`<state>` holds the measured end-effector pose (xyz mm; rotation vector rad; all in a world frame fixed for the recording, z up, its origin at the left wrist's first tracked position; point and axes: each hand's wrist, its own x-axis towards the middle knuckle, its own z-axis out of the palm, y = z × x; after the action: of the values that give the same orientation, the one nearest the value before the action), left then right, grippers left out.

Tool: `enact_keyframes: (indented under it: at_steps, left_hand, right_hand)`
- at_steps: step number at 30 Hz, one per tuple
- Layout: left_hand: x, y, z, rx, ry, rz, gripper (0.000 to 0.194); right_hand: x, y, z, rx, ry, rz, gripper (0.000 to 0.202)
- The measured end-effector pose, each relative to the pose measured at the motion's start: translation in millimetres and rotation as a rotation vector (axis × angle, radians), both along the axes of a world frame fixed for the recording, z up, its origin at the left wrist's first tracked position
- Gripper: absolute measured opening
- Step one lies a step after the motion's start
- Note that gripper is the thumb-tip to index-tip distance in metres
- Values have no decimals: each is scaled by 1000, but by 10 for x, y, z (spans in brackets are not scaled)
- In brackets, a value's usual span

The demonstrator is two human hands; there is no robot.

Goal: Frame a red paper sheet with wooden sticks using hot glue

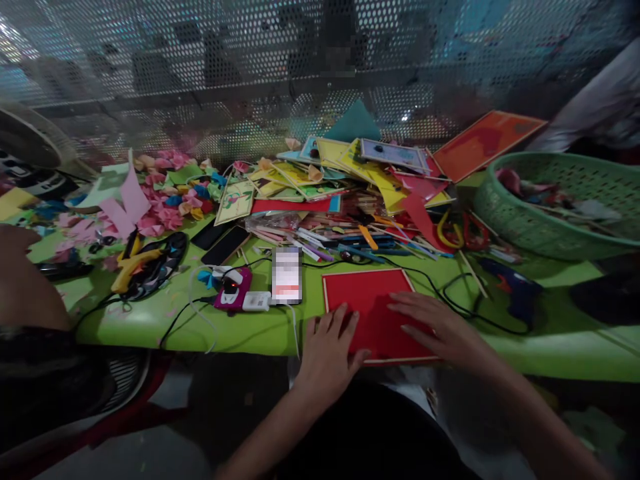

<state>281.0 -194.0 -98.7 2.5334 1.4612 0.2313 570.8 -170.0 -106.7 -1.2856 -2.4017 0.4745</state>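
A red rectangular sheet (370,293) with a pale thin border lies flat at the front edge of the green table. Over its left edge rests my left hand (333,343), fingers spread, nothing held. My right hand (435,320) lies across the sheet's right side, its fingers stretched out and apart. Just left of the sheet is a lit phone (287,277) with a white cable. To the right, a dark blue glue gun (515,290) lies on the table with its black cord.
A purple power strip (235,290) with plugs and two dark phones (226,245) sit to the left, near a yellow glue gun (133,267). Pens, scissors (450,233) and a pile of cards (300,173) lie behind. A green basket (555,233) stands right; a person's arm (30,287) is at left.
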Motion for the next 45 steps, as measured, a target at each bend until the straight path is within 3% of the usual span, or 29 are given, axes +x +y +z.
enact_keyframes:
  at_steps: [4,8,15,20,24,28,33,39,45]
  left_hand:
    - [-47,123,-19,66,-10,-17,60]
    - [-146,310,-66,140,19,14,63]
    - [-210,462,-123,111,66,-33,63]
    - [-245,505,-73,110,44,-37,61]
    - [-270,535,-80,99,40,-4,60]
    - [-263,550,-75,92,36,3,58]
    - [-265,597,37,99,33,-10,58]
    - [-187,890,251,168,28,-19,51]
    - [-12,1246,367,326,-26,-41,50]
  right_hand:
    - [48,3,-180,109,-95,-62,49]
    - [32,2,-332,117,-150,-96,56]
    - [6,1,-369,110,-136,-145,57]
    - [30,112,-298,152,-97,-153,48]
    - [-17,414,-128,230,-59,-212,38]
    - [-224,819,-3,297,-122,-259,33]
    - [-504,1120,-39,290,-194,-366,25]
    - [-509,1151,-90,254,-83,-369,22]
    - [-408,982,40,139,153,-306,25]
